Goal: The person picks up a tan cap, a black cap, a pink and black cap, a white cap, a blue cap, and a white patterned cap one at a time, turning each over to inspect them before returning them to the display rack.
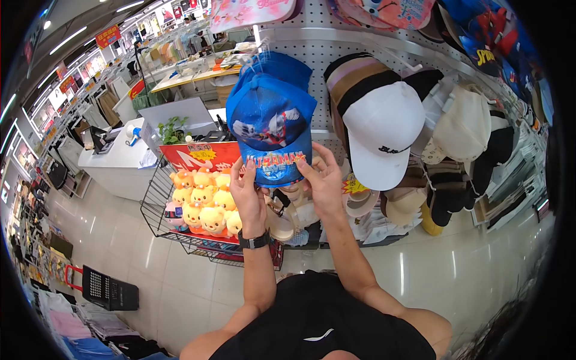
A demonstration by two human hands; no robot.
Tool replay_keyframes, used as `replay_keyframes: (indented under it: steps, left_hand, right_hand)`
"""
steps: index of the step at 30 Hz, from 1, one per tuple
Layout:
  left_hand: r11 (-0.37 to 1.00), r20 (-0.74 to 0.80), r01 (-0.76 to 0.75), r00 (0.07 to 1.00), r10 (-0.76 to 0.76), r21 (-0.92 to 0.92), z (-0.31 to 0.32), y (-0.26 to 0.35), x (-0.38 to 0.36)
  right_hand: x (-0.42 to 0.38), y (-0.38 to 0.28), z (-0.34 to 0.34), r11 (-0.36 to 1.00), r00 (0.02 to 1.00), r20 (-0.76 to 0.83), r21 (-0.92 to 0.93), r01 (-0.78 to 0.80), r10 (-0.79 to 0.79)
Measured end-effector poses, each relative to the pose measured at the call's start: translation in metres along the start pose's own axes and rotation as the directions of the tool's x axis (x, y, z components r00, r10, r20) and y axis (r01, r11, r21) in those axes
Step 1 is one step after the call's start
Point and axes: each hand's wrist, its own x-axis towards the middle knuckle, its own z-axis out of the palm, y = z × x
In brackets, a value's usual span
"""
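A blue cap (273,129) with a cartoon print and "ULTRAMAN" on its brim hangs in front of more blue caps (288,62) on a pegboard hook. My left hand (248,186) pinches the left edge of the brim, thumb on top. On the brim's right edge, my right hand (324,180) grips in the same way, its other fingers beneath and partly hidden. To the right of my hands hangs a white cap (384,126) in front of black and brown ones.
Left of the caps stands a wire basket (157,207) of yellow plush toys (204,204). A white counter (114,159) holds a megaphone (133,134). Beige and black caps (462,123) hang at right. A black shopping basket (111,288) is on the tiled floor.
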Motion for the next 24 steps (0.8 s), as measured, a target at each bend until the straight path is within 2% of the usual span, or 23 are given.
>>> replay_keyframes:
  steps: [6,10,14,16,18,20,22,24]
  left_hand:
    - [0.999,-0.064,0.043,0.997,-0.044,-0.031,0.005,-0.008,-0.021]
    - [0.997,-0.099,0.011,0.995,-0.018,-0.075,0.003,-0.018,-0.035]
    - [0.997,-0.081,-0.006,0.997,0.012,0.072,0.009,-0.024,-0.056]
    - [0.992,-0.034,0.008,0.999,-0.003,0.123,0.010,-0.031,-0.061]
    - [0.989,0.001,0.032,0.999,-0.033,0.144,0.015,-0.039,-0.068]
    - [0.963,0.096,0.095,0.988,-0.122,0.253,0.022,-0.049,-0.072]
    - [0.942,0.102,0.139,0.979,-0.178,0.306,0.038,-0.063,-0.078]
    - [0.900,0.240,0.189,0.924,-0.298,0.393,0.051,-0.083,-0.083]
  right_hand:
    - [-0.016,-0.001,-0.009,1.000,1.000,0.015,0.017,-0.026,0.026]
    - [-0.027,0.002,-0.024,0.996,0.997,0.022,-0.065,-0.068,0.069]
    - [-0.036,0.009,-0.044,0.990,0.990,0.026,-0.018,-0.140,0.140]
    - [-0.038,0.006,-0.053,0.989,0.989,0.020,-0.023,-0.147,0.148]
    - [-0.039,0.001,-0.063,0.979,0.975,0.094,-0.050,-0.198,0.202]
    - [-0.040,-0.008,-0.076,0.979,0.971,0.125,-0.060,-0.196,0.202]
    - [-0.039,-0.014,-0.094,0.971,0.947,0.226,-0.120,-0.207,0.230]
    - [-0.038,-0.026,-0.118,0.975,0.943,0.258,-0.121,-0.185,0.211]
